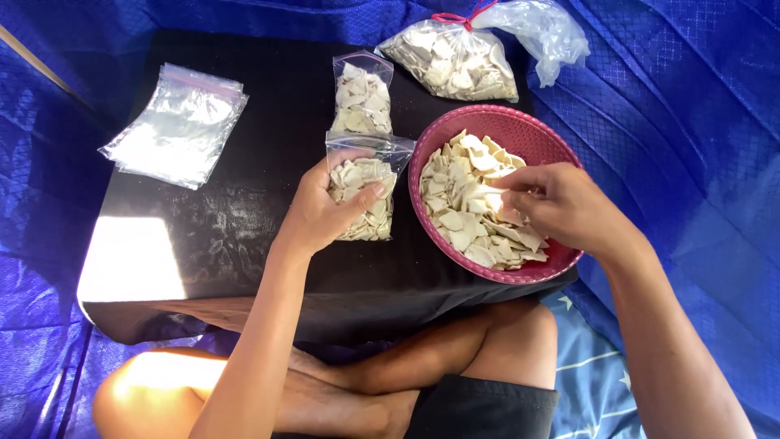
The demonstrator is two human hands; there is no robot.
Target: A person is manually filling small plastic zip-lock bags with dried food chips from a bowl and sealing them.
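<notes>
Left hand [325, 207] grips a half-filled clear bag [363, 195] at centre frame. Right hand [561, 207] pinches chips in the pink basket [520, 130]. A filled bag [363, 99] just above, empty bags [179, 126] upper left, a big tied bag [455, 61] at top.

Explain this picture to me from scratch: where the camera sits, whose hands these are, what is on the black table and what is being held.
There is one picture, taken by a camera worn on a person's head and looking down, so both hands are that person's own; they sit cross-legged behind a low black table on blue cloth. The left hand holds a small clear zip bag partly filled with pale, flat chips. The right hand reaches into a pink woven basket of the same chips, fingers pinching some. Behind the held bag stands a second filled zip bag. Farther back lies a large tied plastic bag of chips. On the left lies a stack of empty zip bags.
</notes>
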